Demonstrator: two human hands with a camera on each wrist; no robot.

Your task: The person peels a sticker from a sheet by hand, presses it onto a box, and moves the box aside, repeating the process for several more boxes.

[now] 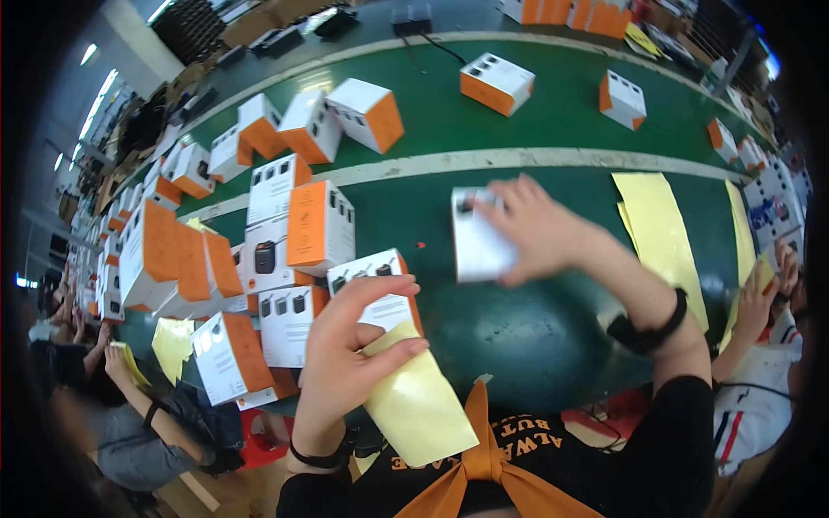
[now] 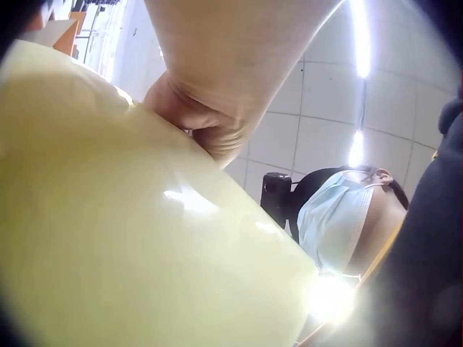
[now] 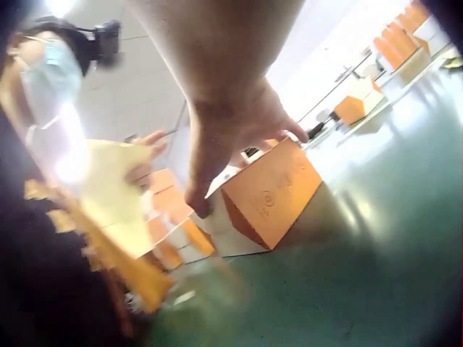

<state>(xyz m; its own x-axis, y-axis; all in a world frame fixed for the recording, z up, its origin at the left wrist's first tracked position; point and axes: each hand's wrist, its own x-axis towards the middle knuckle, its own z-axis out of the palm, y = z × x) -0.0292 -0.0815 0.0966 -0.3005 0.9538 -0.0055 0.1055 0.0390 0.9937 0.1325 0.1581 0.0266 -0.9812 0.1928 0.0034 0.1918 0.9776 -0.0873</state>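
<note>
A: What carries the objects?
B: A green table (image 1: pixel 509 332), with a pale strip (image 1: pixel 518 159) along its far edge.

A: And the next largest item?
B: A pile of white-and-orange boxes (image 1: pixel 272 255), reaching from near that far edge to the near edge, on the person's left.

A: What lies opposite?
B: Long yellow sheets (image 1: pixel 669 246), on the person's right, running from the far edge toward the near edge.

A: Where is the single box (image 1: pixel 477 246)?
B: Between the 2 groups, nearer the table's far edge. The right hand (image 1: pixel 531 226), moderately spread, grips it, thumb on 1 side and fingers across the other.

A: And the smaller yellow piece (image 1: pixel 420 410)?
B: It hangs by the near edge. The left hand (image 1: pixel 341 358) pinches it, thumb over curled fingers, the index finger standing apart. Whether it comprises 1 layer or several cannot be told.
</note>
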